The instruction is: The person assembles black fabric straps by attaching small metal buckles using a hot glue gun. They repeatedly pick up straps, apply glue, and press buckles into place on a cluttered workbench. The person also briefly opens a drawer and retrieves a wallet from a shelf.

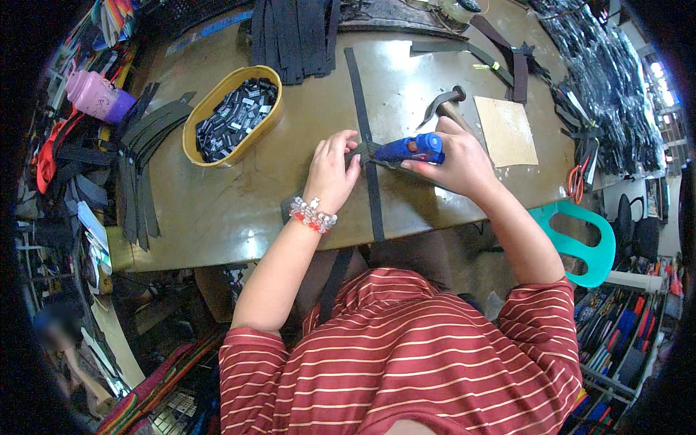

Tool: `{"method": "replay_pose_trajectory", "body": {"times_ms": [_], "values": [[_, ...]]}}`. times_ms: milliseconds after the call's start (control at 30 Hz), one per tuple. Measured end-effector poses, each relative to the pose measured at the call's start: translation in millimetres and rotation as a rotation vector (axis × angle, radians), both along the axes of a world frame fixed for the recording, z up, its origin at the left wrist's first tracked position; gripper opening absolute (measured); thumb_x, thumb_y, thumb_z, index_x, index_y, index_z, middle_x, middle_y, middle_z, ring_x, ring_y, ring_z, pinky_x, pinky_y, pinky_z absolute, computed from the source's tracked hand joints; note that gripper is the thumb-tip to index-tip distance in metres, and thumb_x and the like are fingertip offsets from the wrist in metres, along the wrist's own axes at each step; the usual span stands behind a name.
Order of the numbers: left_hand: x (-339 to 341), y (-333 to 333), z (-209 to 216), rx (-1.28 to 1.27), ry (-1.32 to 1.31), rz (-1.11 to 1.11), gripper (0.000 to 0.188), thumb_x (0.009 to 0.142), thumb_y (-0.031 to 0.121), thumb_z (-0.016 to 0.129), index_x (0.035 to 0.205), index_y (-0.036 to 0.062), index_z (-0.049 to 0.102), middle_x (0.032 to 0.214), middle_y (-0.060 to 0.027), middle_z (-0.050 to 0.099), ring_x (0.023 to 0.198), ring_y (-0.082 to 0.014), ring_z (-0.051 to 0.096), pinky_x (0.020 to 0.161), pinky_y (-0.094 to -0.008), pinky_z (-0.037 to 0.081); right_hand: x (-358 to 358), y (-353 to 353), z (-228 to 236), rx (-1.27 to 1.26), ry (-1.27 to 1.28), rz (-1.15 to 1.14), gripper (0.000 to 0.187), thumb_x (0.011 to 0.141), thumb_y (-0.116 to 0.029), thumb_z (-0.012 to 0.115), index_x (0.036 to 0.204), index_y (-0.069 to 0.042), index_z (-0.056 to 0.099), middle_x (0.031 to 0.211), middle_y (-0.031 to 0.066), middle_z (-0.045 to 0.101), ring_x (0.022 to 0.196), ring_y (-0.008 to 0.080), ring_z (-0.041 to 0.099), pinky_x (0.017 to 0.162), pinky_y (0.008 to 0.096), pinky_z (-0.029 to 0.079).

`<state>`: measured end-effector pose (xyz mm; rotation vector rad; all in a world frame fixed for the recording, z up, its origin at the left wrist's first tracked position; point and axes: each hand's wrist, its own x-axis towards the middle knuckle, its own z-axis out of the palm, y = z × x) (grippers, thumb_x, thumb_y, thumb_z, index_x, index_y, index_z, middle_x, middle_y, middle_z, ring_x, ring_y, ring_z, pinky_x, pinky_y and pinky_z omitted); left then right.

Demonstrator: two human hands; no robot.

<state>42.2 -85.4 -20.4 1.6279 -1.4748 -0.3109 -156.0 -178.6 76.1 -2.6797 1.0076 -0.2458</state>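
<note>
My left hand (331, 169) pinches a dark woven strap (366, 151) between thumb and fingers above the table. In my right hand (458, 158) is a blue stapler-like hand tool (409, 148), its tip pointing left and meeting the strap near my left fingertips. Part of the tool is hidden by my right hand. A long black strip (354, 83) runs from far to near across the tabletop, passing under the work. Just beyond my right hand lies a hammer (444, 106) with a curved dark head.
A yellow tub (190, 138) of small black-and-white pieces sits left on the table (217, 210). Dark straps lie in bundles at the left (148, 152) and far side (290, 36). A tan board (505, 132) and red-handled scissors (577, 181) are right, near a turquoise stool (605, 250).
</note>
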Motion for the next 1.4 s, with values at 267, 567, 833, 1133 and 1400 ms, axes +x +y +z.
{"method": "replay_pose_trajectory", "body": {"times_ms": [267,567,833,1133,1400], "values": [[-2,0,4,0.008,0.018,0.004,0.037,0.075,0.000,0.062,0.110,0.0048,0.053,0.092,-0.0083,0.061,0.085,-0.0219,0.057,0.079,-0.0336,0.047,17,-12,6,0.039,0.043,-0.040,0.043,0.071,-0.050,0.069,0.093,-0.013,0.070,0.081,0.0135,0.055,0.074,0.0300,0.060,0.070,0.0403,0.049],[-3,3,2,0.015,-0.065,0.003,0.038,0.079,0.003,0.060,0.115,0.0056,0.050,0.097,-0.0106,0.062,0.089,-0.0252,0.059,0.081,-0.0357,0.048,-26,-53,-20,-0.487,-0.158,-0.072,0.013,0.078,-0.006,0.057,0.089,-0.003,0.060,0.091,0.0169,0.056,0.088,0.0351,0.056,0.075,0.0433,0.047],[121,-4,75,0.078,-0.243,0.331,0.017,0.086,0.016,0.056,0.091,0.0058,0.068,0.089,-0.0149,0.067,0.084,-0.0282,0.065,0.077,-0.0372,0.050,-140,-102,-81,-0.184,0.005,-0.936,0.052,0.082,-0.047,0.061,0.110,-0.003,0.059,0.104,0.0163,0.059,0.100,0.0277,0.054,0.087,0.0401,0.041],[190,-2,52,0.411,-0.332,0.534,0.018,0.074,0.017,0.068,0.087,0.0060,0.068,0.087,-0.0148,0.067,0.084,-0.0296,0.064,0.075,-0.0377,0.051,-94,11,-73,-0.486,-0.685,-0.519,0.046,0.079,-0.014,0.067,0.120,-0.001,0.050,0.113,0.0157,0.049,0.107,0.0293,0.047,0.090,0.0378,0.039],[153,17,81,0.157,0.190,0.391,0.015,0.084,0.008,0.059,0.097,0.0038,0.066,0.081,-0.0026,0.065,0.074,-0.0071,0.060,0.067,-0.0218,0.050,-40,26,-37,0.009,-0.756,-0.206,0.015,0.077,0.003,0.062,0.092,0.001,0.065,0.088,0.0103,0.062,0.078,0.0174,0.058,0.072,0.0272,0.046]]}}
